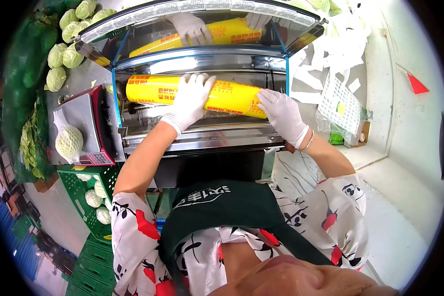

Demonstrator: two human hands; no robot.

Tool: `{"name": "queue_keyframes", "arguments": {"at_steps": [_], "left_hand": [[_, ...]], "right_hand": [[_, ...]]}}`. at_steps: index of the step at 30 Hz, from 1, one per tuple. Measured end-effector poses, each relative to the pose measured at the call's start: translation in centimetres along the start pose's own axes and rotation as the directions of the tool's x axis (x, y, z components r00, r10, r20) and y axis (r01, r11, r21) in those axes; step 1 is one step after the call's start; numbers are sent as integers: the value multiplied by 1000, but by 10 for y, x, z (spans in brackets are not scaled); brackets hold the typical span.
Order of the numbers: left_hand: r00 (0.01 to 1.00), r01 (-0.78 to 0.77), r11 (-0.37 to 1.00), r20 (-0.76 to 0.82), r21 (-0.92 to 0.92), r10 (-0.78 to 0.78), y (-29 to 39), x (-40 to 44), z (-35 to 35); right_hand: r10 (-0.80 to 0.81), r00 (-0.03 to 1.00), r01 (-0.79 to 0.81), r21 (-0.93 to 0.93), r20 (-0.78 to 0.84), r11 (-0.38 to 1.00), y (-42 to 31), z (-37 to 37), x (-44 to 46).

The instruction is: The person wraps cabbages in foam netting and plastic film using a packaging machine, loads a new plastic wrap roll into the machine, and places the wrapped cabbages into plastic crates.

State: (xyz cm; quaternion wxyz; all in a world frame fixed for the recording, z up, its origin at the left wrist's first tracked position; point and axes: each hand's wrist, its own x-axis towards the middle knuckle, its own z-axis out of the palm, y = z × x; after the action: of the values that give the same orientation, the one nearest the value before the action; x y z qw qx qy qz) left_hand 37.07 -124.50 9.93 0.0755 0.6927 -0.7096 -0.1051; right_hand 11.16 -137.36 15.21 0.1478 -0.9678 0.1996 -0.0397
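Note:
A yellow roll of cling film [148, 89] with red lettering lies slantwise across the open metal bay of a wrapping machine [202, 139]. My left hand [190, 101], in a white glove, curls over the middle of the roll. At the roll's right end, my gloved right hand [282, 116] holds the edge, its fingers on top and its thumb out of sight. The machine's raised lid [207, 37] mirrors both hands and the roll. Whether the roll rests on the machine's parts or is held just above them, I cannot tell.
Left of the machine stands a red scale [86, 123] bearing a net-sleeved vegetable [69, 140]. Cabbages [55, 79] lie behind it, and a green crate [84, 207] holds more below. At right are white netting sleeves [340, 49] and a white perforated tray [340, 106].

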Motion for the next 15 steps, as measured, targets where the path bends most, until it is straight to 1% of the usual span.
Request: {"name": "queue_keyframes", "arguments": {"at_steps": [3, 6, 9, 12, 15], "left_hand": [[1000, -4, 1000, 27, 16, 3, 0, 3, -1], [999, 10, 1000, 35, 4, -10, 0, 4, 0], [999, 13, 1000, 40, -2, -12, 0, 5, -1], [999, 12, 1000, 46, 21, -13, -1, 6, 1], [996, 80, 997, 40, -10, -80, 0, 8, -1]], "right_hand": [[-73, 990, 68, -45, -123, 997, -2, 8, -7], [-86, 983, 73, -83, -160, 994, -4, 13, -11], [-98, 989, 81, -148, -115, 986, -11, 8, -15], [-36, 998, 31, -87, -48, 996, -10, 1, -20], [93, 991, -88, 50, -100, 995, -3, -7, -10]]}}
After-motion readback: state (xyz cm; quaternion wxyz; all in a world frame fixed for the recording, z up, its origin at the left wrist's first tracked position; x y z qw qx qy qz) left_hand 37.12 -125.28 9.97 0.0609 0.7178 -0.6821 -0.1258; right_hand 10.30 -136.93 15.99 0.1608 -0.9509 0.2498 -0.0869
